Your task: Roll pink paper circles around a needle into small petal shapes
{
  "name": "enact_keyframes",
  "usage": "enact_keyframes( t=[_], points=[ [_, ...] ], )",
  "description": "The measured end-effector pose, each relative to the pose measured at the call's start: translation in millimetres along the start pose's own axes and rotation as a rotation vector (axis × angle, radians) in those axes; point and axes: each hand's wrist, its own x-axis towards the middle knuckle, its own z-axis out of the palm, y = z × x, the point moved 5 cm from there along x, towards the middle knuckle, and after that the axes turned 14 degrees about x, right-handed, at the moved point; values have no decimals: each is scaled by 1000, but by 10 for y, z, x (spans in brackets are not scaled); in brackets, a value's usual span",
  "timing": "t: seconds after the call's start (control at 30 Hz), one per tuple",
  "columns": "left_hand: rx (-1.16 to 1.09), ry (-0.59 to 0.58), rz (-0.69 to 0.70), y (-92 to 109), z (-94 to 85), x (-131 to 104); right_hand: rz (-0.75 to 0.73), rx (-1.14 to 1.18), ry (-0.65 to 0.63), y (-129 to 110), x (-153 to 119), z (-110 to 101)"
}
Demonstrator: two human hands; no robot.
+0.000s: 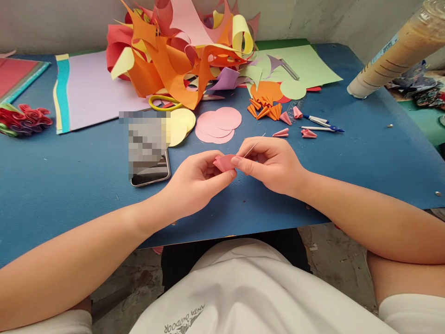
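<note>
Over the front part of the blue table, my left hand (198,178) is closed on a small folded piece of pink paper (225,163), holding it between thumb and fingers. My right hand (269,162) pinches at the paper's right end. A thin needle-like stick (255,144) slants up and to the right from between the right thumb and forefinger. Its lower end is hidden by the fingers. Just beyond the hands lie overlapping pink paper circles (219,125). Small folded pink pieces (281,133) rest past my right hand.
Yellow paper circles (182,123) lie beside a phone (151,171). Behind are orange cones (266,109), yellow-handled scissors (163,103) and a tall heap of paper scraps (181,60). Pens (321,129) lie right; a drink cup (392,51) stands at the right edge. Ruffled paper (26,119) sits far left.
</note>
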Motion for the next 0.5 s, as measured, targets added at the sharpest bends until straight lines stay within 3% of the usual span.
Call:
enact_keyframes(
  t=[0.5],
  points=[
    [5, -4, 3, 1, -2, -9, -26, -47, -6, -17, -19, -2]
  ],
)
